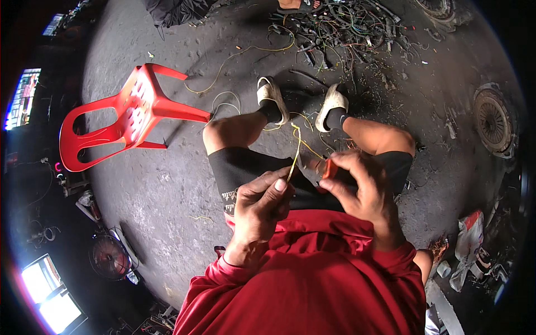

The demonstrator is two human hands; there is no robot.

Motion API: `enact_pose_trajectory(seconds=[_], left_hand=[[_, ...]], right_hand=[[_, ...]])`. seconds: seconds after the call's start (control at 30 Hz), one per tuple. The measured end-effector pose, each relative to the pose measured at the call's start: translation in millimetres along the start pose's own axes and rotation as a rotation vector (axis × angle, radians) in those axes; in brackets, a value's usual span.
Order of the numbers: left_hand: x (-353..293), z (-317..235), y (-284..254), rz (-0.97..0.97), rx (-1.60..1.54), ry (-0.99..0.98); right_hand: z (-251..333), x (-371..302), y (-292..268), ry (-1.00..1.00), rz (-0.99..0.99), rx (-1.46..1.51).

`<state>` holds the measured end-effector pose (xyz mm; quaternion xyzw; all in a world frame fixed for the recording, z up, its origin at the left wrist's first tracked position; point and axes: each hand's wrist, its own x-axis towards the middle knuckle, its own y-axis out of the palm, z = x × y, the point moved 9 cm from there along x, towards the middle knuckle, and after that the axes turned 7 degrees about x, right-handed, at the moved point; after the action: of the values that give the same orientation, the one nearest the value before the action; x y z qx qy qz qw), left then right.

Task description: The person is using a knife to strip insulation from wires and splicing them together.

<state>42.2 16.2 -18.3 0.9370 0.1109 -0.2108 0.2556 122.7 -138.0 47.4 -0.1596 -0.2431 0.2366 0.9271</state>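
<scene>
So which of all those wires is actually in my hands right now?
The yellow wire, pinched by your left hand and running up toward your sandals. The others lie tangled in the wire pile on the floor beyond your feet.

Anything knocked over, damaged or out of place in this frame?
Yes: the red plastic chair lies tipped on its side on the floor, left of the person. A tangled pile of wires sprawls beyond the feet.

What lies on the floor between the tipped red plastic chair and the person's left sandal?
Head view: a loop of pale wire on the grey floor.
</scene>
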Motion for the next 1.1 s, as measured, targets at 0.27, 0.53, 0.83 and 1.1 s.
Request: enact_pose_trajectory(seconds=[0.27, 0.53, 0.83, 1.1], left_hand=[[0.5, -0.3, 4.9, 0.001, 0.086, 0.009], [-3.6, -2.3, 5.7, 0.033, 0.038, -0.009], [-10.9, -4.6, -3.6, -0.029, -0.014, -0.022], [-2.9, -3.4, 6.9, 0.045, 0.022, -0.008]], right_hand=[[17.7, 6.1, 19.5, -0.026, 0.121, 0.012], [17.4, 9.3, 21.6, -0.031, 0.090, 0.049], [-17.7, -1.7, -30.0, 0.069, -0.100, -0.190], [15.9, 2.5, 15.1, -0.002, 0.096, 0.105]])
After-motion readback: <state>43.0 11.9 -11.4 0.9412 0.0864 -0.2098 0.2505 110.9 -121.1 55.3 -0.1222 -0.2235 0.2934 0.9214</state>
